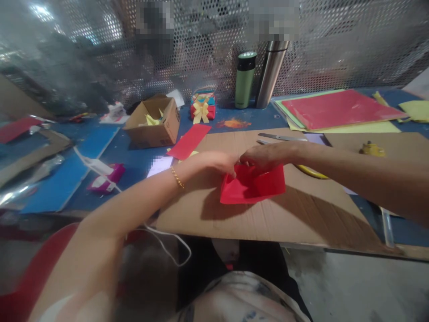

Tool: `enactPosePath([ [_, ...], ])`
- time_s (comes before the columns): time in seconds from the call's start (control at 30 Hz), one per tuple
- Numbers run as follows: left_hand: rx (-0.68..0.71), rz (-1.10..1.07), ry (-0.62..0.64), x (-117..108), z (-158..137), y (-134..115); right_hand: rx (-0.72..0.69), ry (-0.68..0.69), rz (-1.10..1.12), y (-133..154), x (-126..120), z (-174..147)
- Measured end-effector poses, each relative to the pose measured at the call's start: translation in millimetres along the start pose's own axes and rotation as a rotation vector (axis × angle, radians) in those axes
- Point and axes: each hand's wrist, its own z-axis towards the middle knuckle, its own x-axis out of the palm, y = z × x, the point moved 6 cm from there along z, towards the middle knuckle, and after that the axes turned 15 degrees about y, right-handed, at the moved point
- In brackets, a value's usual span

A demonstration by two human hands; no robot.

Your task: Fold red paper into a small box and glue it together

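Observation:
A red open-topped paper box (268,184) rests on a brown cardboard sheet (197,214) in front of me. My left hand (224,163) is closed on the box's far left corner, thumb over the rim. At the far wall, my right hand (264,156) bends its fingers down over the edge, pinching the paper beside the left hand. The fingertips of both hands are partly hidden. Just beyond the right hand lie metal scissors (284,137), and a yellow curved handle (313,171) shows under the right forearm.
Behind stand a cardboard box (150,134), a small bow-trimmed basket (203,107), a green tumbler (245,80) and a steel flask (272,74). Coloured sheets (342,107) are stacked at back right. A white corded tool (97,166) lies left; its cable hangs over the table edge.

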Motion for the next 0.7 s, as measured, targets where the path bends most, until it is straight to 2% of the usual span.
enactPosePath([
  [0.07,-0.007,0.009,0.01,0,-1,1,0.022,0.06,-0.025,4,-1,0],
  [0.17,-0.05,-0.007,-0.003,1,-2,7,0.017,0.065,-0.094,8,-2,0],
  [0.33,-0.051,-0.065,-0.083,4,0,19,-0.101,0.057,-0.082,13,3,0],
  [0.47,-0.027,-0.087,-0.086,6,1,20,-0.18,0.039,-0.08,17,3,1],
  [0.7,-0.014,-0.155,-0.051,5,-13,7,-0.1,0.104,-0.084,21,2,-2],
])
